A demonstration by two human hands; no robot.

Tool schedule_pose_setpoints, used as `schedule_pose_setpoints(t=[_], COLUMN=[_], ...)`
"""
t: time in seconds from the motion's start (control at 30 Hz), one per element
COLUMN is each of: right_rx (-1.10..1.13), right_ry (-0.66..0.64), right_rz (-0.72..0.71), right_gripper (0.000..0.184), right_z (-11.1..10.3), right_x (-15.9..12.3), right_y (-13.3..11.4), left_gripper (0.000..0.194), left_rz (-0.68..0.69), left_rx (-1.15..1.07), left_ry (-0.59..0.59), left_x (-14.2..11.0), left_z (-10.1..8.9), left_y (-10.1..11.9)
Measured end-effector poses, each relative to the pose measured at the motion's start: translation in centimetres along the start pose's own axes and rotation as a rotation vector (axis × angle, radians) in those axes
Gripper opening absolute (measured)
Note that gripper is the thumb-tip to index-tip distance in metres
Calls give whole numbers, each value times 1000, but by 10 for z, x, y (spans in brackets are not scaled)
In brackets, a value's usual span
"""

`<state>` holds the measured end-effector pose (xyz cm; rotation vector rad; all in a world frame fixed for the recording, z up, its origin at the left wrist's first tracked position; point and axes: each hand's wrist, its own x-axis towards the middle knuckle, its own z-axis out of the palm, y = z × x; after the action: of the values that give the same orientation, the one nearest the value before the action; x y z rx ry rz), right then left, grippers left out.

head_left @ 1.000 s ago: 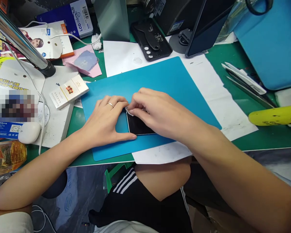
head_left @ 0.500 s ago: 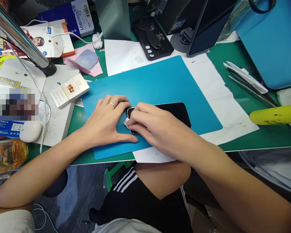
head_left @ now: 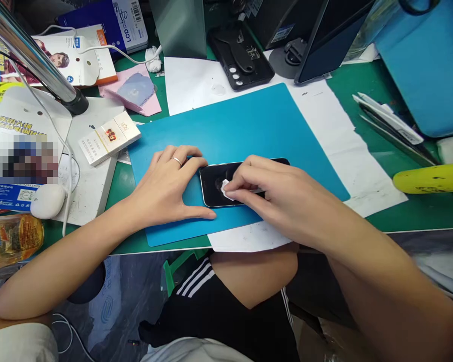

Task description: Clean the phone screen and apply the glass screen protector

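Note:
A smartphone [head_left: 210,187] lies screen up on a blue mat [head_left: 226,130], its black glass showing a smudge near the left end. My right hand [head_left: 272,193] pinches a small folded white wipe [head_left: 226,190] against the glass. It covers much of the phone's right half. At the phone's left end, my left hand [head_left: 169,188] is spread, with a ring on one finger. Its index fingertip is at the upper left corner and its thumb lies on the mat beside the lower edge. Whether the thumb touches the phone, I cannot tell.
Behind the mat lie a black phone case [head_left: 241,58] and a dark screen on a stand [head_left: 324,45]. Tweezers [head_left: 396,128] and a yellow tube [head_left: 430,178] are at the right. A cigarette pack [head_left: 109,138], a lamp pole [head_left: 33,55] and a white earbud case [head_left: 48,201] stand left.
My right hand has moved right along the screen with the wipe, away from the phone's left edge. More of the screen's left end shows. My left hand has hardly moved.

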<state>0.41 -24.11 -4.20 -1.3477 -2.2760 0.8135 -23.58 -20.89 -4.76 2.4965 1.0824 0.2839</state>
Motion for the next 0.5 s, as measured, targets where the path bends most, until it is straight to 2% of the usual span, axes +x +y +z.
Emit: schedule_pose_setpoints(t=[0.2, 0.4, 0.5], right_rx=[44, -13, -8], right_ry=[-73, 48, 95], right_rz=[-49, 56, 61], right_gripper=[20, 16, 15], right_z=[10, -7, -8], right_x=[19, 2, -8], right_y=[-19, 14, 17], left_gripper=[85, 89, 90], left_rz=[-4, 14, 18], left_rx=[13, 32, 29], left_ry=[8, 15, 15], left_x=[-1, -1, -1], left_z=[0, 1, 1], left_y=[-1, -2, -2])
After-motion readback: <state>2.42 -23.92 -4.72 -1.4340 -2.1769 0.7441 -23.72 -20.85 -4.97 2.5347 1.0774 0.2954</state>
